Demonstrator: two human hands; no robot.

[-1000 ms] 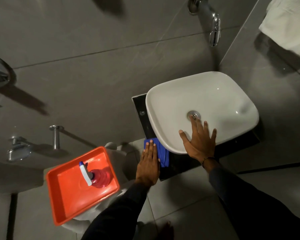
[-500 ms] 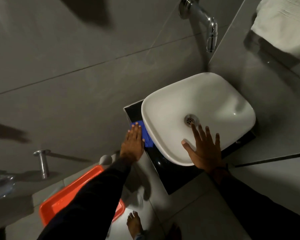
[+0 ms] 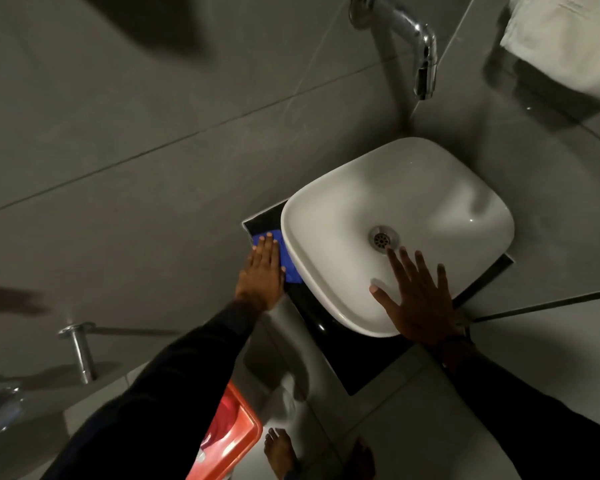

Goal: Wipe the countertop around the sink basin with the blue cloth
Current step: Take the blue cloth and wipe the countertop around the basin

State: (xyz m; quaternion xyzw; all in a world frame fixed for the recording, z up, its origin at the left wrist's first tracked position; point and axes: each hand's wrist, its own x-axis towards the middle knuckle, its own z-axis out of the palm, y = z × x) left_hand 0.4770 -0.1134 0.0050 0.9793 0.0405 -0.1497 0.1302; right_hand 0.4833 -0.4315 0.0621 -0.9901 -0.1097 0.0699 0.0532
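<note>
A white sink basin (image 3: 395,209) sits on a black countertop (image 3: 354,362). The blue cloth (image 3: 286,263) lies on the narrow strip of counter left of the basin. My left hand (image 3: 262,275) presses flat on the cloth with fingers straight, covering most of it. My right hand (image 3: 418,296) rests spread on the basin's near rim, fingertips reaching toward the drain (image 3: 381,239), holding nothing.
A chrome tap (image 3: 420,50) juts from the grey tiled wall above the basin. An orange tray (image 3: 232,441) sits low at the left, partly behind my sleeve. A chrome wall peg (image 3: 78,348) is at the far left. A white towel (image 3: 568,39) hangs top right. Bare feet stand on the floor.
My left hand has slid the blue cloth along the counter's left strip, from the near corner toward the wall. My right hand has stayed on the basin rim. The view has shifted.
</note>
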